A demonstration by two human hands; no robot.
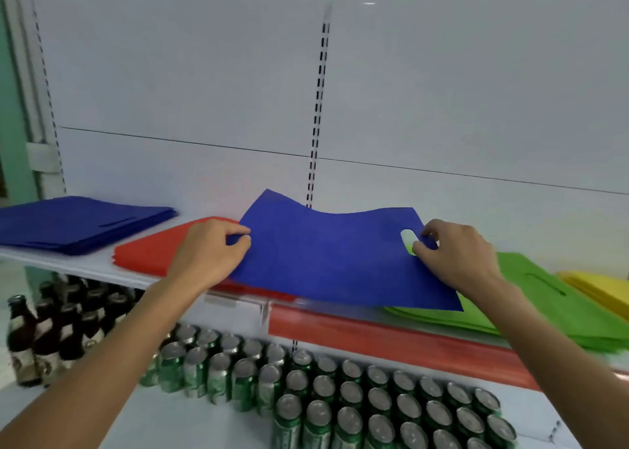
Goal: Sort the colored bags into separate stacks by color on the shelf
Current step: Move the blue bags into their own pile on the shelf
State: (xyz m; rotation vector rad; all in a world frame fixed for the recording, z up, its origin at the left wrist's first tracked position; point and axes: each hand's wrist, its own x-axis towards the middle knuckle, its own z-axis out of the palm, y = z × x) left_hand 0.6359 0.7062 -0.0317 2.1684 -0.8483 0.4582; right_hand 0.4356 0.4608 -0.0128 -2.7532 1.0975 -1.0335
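Note:
A flat blue bag (333, 258) is held up above the shelf between both hands. My left hand (207, 251) pinches its left edge, and my right hand (456, 251) pinches its right side beside the cut-out handle hole. Below its left part lies a red stack (149, 254), and under its right part a green stack (551, 309). A stack of blue bags (78, 224) rests at the shelf's far left. A yellow stack (599, 287) shows at the right edge.
The white shelf (85, 266) carries a red price strip (374, 336) along its front. Below stand several green cans (340, 394) and, at the left, several brown bottles (58, 333). A white back panel with a slotted upright (318, 108) rises behind.

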